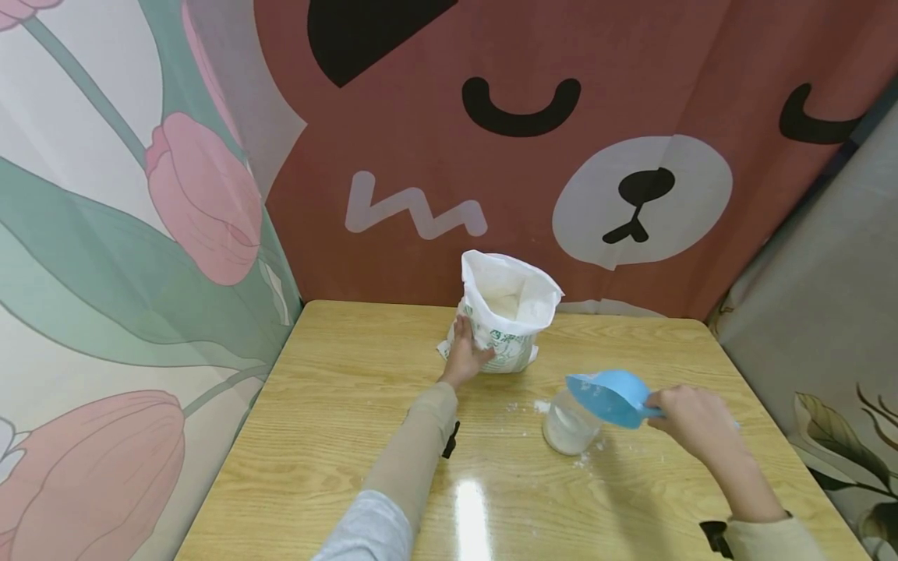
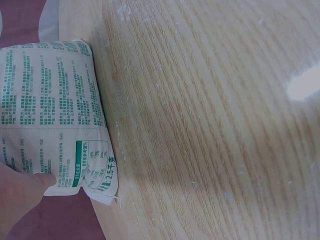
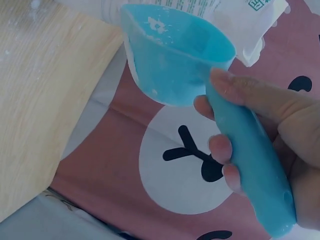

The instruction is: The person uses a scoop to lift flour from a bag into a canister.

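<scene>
A white flour bag (image 1: 501, 319) with green print stands open-topped at the back of the table, pale powder visible inside. My left hand (image 1: 466, 354) grips its lower left side, thumb across the front; the thumb (image 2: 25, 192) also shows against the print in the left wrist view. In my right hand (image 1: 694, 421) is the handle of a blue scoop (image 3: 175, 60), fingers wrapped round it. The scoop is tilted over a clear jar (image 1: 570, 427) holding white powder, and partly covers the jar's mouth. Traces of powder cling inside the scoop.
The wooden table (image 1: 337, 405) has spilled white powder (image 1: 542, 407) around the jar. A curtain (image 1: 393, 140) with a printed bear face hangs just behind the table's back edge. Flower-patterned cloth (image 1: 105, 273) hangs on the left.
</scene>
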{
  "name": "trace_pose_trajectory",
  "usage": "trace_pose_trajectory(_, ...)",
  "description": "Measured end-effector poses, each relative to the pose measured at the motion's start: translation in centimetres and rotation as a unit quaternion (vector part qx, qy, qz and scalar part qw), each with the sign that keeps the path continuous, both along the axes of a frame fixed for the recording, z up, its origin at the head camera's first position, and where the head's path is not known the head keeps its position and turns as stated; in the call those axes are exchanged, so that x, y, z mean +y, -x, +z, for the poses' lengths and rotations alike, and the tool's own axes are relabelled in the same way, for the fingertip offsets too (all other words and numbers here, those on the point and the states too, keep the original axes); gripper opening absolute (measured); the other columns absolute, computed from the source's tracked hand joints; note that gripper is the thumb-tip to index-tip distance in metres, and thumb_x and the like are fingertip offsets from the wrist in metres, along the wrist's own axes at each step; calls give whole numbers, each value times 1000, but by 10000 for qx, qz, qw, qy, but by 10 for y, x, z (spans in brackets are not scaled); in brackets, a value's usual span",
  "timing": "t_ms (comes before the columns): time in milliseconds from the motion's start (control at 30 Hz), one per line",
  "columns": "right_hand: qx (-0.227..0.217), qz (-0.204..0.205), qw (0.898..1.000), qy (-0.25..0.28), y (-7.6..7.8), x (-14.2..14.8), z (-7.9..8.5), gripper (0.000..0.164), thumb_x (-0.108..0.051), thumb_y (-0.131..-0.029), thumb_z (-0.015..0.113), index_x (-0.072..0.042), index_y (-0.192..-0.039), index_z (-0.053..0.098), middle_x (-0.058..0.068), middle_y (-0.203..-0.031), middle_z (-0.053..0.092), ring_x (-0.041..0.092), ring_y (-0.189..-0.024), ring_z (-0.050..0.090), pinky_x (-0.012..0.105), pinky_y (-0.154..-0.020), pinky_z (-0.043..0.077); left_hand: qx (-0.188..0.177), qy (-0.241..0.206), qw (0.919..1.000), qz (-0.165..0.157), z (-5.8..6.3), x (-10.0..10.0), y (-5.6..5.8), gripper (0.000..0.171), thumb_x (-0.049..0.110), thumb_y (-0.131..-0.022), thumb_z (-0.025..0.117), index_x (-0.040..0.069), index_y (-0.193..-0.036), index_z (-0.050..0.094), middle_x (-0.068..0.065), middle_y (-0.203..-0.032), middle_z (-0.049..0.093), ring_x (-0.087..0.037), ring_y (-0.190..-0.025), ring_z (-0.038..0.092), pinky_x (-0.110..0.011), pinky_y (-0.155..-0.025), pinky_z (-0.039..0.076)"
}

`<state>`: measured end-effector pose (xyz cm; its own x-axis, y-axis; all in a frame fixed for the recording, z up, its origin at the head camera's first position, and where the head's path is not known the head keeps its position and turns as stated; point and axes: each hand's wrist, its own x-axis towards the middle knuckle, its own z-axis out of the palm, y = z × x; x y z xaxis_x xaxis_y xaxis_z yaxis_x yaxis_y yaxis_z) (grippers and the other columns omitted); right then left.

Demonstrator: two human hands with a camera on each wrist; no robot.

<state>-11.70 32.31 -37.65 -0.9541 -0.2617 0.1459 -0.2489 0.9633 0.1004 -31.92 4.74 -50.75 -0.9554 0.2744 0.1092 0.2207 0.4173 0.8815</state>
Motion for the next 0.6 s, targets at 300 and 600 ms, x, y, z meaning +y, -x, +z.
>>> trace_pose_trajectory(300,-352,-313,9960,761,2,10,0,12,-10,-75,73,-13,-70,63,-7,-60,53,8,-50,40,28,-45,33,-31,-18,10000,0,1,-1,-1,93,20,-84,67,-1,-146,0,-15,-152,-9,-28,-139,-4,-41,-110,15)
trace_pose_trajectory(600,-757,-764,9859,1284,5,15,2,21,-17,-82,67,2,-91,68,3,-70,61,12,-52,44,29,-44,33,42,36,10000,-40,1,-1,0,93,22,-84,67,-2,-145,1,-16,-152,-8,-29,-139,-4,-41,-110,15)
